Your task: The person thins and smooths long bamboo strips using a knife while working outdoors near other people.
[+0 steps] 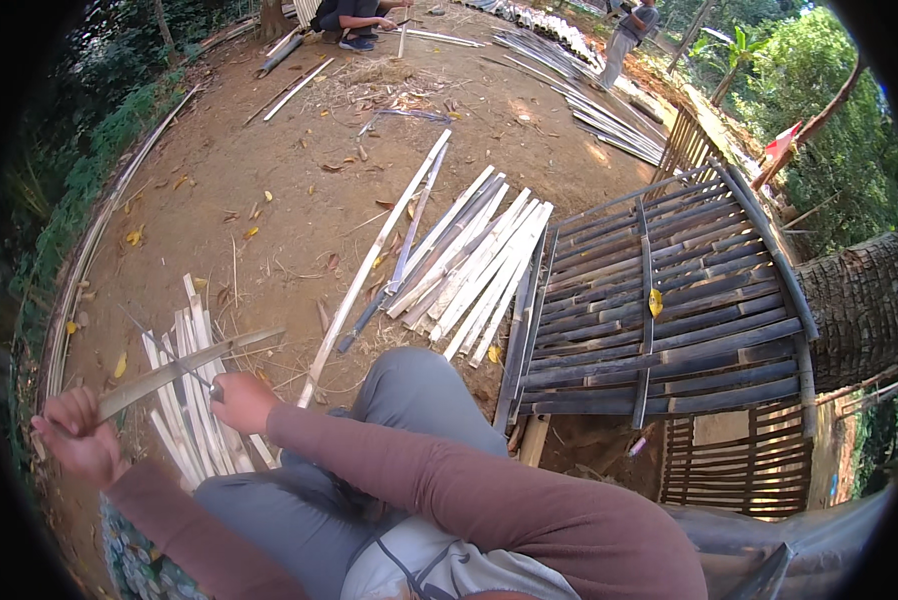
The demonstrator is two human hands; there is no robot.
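From the person's head, one wide fisheye view looks down and forward over the grey-trousered legs point(424, 395); the bare left hand point(84, 438) and bare right hand point(243, 404) are near, at lower left, while brown earthen ground point(299, 215) recedes toward the top.

Light: bright outdoor daylight, mostly even over the ground point(299, 190) | Sun: small dappled patches, upper right | Glare: pale strips point(499, 265) almost white | Shade: leftmost foliage point(44, 130) dark, also beneath the slatted rack point(714, 370) | Optics: black fisheye rim, I see straight edges bowing outward | Focus: my left hand point(81, 437) slightly soft, distant detail smeared
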